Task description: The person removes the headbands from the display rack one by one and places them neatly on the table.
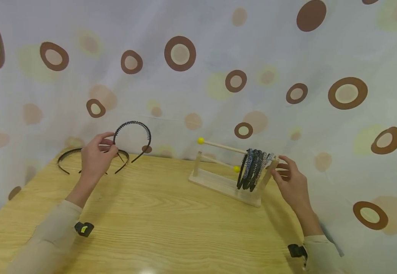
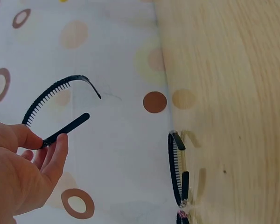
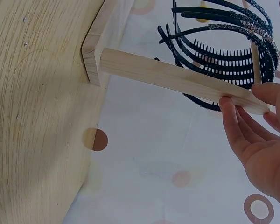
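Observation:
My left hand point(image 1: 97, 154) pinches one side of a black toothed headband point(image 1: 149, 134) and holds it up above the table, its arch on top. Behind and below that hand, more dark headbands point(image 1: 69, 152) stand on the table with their ends down. At the right is a wooden rack point(image 1: 226, 187) with two rods. Several glittery, toothed headbands point(image 1: 250, 171) hang bunched at the right end of its upper rod. My right hand point(image 1: 292, 186) grips the top of the rack's right upright point(image 3: 177, 79) between thumb and fingers.
Yellow balls point(image 1: 200, 140) cap the free ends of the rods. A patterned curtain point(image 1: 198, 95) with brown rings hangs right behind the wooden table point(image 1: 171, 224). Black bands with small devices point(image 1: 84, 229) sit on both wrists.

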`<state>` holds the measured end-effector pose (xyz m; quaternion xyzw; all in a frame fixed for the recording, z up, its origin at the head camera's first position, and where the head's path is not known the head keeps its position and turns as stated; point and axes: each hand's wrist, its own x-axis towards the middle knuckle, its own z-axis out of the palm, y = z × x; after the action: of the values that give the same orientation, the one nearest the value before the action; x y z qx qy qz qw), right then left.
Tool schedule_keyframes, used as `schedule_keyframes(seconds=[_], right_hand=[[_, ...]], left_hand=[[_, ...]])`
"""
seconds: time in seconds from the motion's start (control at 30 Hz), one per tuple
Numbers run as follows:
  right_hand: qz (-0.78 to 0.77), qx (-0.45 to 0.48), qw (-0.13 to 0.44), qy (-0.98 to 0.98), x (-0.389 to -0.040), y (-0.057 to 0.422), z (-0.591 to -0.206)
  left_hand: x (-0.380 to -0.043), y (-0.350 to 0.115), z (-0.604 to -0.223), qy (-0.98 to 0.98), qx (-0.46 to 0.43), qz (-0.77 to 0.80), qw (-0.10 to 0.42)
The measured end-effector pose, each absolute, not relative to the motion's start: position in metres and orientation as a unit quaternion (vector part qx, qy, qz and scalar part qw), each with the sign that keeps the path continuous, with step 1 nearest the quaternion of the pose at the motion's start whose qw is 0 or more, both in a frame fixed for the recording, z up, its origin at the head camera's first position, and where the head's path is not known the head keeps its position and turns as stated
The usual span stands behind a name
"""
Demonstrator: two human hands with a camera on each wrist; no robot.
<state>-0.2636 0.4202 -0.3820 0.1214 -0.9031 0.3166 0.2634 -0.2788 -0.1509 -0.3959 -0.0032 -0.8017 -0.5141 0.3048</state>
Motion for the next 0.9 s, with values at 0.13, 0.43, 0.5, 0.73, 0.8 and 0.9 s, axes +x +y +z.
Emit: schedule_keyframes(seconds=[0.13,0.43,0.5,0.73,0.8,0.9], right_hand=[[0.322,0.118,0.260,-0.903,-0.263,0.422,-0.382],[0.324,0.121,0.269,-0.899,-0.259,0.427,-0.383],[0.323,0.118,0.268,-0.900,-0.258,0.428,-0.383],[0.322,0.114,0.263,-0.903,-0.258,0.430,-0.385],[0.321,0.114,0.263,-0.903,-0.258,0.430,-0.385],[0.317,0.116,0.265,-0.903,-0.258,0.431,-0.386]], left_hand=[[-0.270,-0.167,-0.399,-0.819,0.000,-0.491,0.298],[-0.260,-0.203,-0.407,-0.835,0.002,-0.484,0.263],[-0.259,-0.213,-0.410,-0.838,0.015,-0.490,0.239],[-0.258,-0.252,-0.419,-0.848,0.050,-0.489,0.198],[-0.257,-0.261,-0.422,-0.851,0.052,-0.490,0.184],[-0.255,-0.274,-0.428,-0.859,0.051,-0.482,0.167]])
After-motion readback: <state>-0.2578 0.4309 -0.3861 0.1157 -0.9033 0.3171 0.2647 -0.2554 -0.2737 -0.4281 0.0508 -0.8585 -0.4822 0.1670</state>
